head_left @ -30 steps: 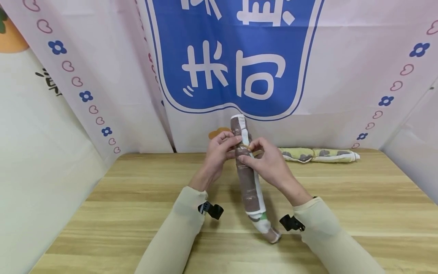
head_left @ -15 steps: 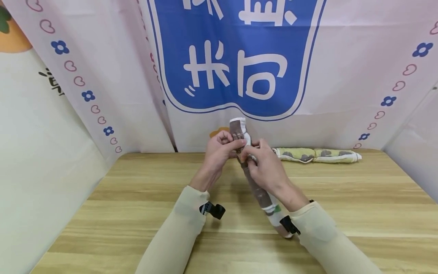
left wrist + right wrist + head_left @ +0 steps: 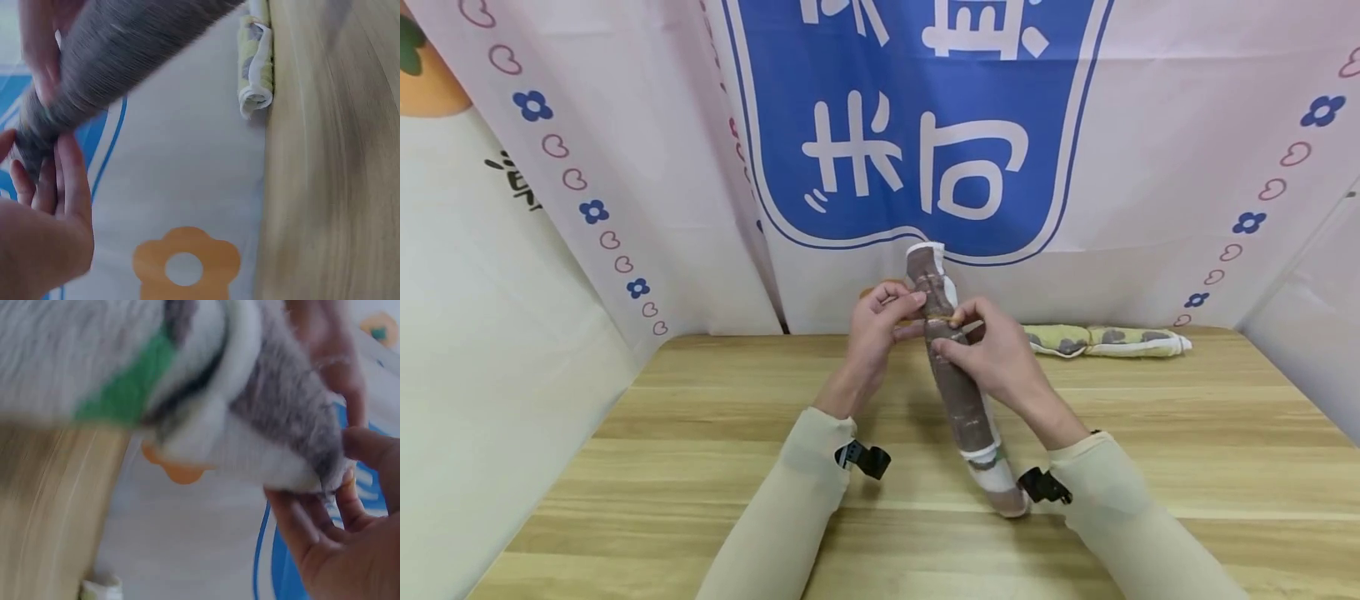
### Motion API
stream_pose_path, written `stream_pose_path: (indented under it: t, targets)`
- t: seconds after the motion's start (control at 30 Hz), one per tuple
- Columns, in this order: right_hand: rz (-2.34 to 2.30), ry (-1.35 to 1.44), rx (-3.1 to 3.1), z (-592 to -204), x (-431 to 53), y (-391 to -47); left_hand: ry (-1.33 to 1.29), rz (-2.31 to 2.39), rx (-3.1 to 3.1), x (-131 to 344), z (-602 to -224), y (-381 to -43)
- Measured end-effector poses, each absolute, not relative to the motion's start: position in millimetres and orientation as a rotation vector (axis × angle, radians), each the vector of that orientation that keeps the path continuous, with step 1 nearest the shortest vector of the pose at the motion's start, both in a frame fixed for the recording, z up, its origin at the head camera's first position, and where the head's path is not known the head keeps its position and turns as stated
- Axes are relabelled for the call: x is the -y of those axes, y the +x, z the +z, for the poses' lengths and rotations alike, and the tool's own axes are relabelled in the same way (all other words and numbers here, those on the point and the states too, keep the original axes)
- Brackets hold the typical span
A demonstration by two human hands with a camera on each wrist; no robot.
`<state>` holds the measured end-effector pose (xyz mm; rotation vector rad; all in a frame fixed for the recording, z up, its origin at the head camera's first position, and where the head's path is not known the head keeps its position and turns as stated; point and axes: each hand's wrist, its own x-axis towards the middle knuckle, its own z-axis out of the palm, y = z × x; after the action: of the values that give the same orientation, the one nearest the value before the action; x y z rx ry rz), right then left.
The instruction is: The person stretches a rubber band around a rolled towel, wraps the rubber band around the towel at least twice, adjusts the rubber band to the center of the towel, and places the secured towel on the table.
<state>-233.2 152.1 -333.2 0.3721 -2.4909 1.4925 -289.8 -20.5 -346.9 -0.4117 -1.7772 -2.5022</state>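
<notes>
A long rolled towel (image 3: 958, 387), brown-grey with white edges, slants over the table, its upper end before the backdrop. Around its upper part runs a thin yellowish rubber band (image 3: 937, 319), which reaches out to the fingers on both sides. My left hand (image 3: 874, 321) grips the roll from the left, thumb laid on its front. From the right, my right hand (image 3: 996, 346) holds the roll, thumb on the front and forefinger at the band. Close up in the right wrist view, the towel (image 3: 284, 412) shows grey and white plush with a green patch, the right fingers (image 3: 294, 525) bent around its far part.
A second rolled towel (image 3: 1105, 340), yellow-green with grey spots and tied round its middle, lies along the back edge of the wooden table (image 3: 700, 467). Behind the table hangs a white fabric backdrop (image 3: 1150, 183) with a blue printed panel.
The towel's lower end has swung to the right. The right hand closed over the towel's front half a second ago, then drew back right, and the band shows across the roll again.
</notes>
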Motion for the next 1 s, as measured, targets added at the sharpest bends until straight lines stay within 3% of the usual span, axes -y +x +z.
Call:
stream_pose_path:
  t: [0.23,0.57,0.7,1.0]
  targets:
    - [1.853,0.41,2.403,-333.2,-156.0,-236.8,-0.405,-2.555,1.859,24.0,-349.6,-293.3]
    - [1.158,0.672,2.298,-344.4,-139.2,-230.0,-0.24,-2.433,1.952,20.8,-340.1,-286.8]
    - [1.019,0.642,2.299,-345.0,-138.2,-229.1,-0.23,-2.397,1.931,17.7,-337.1,-282.9]
    - [1.215,0.394,2.496,-341.3,-134.9,-226.6,-0.239,-2.301,1.883,12.3,-340.3,-277.9]
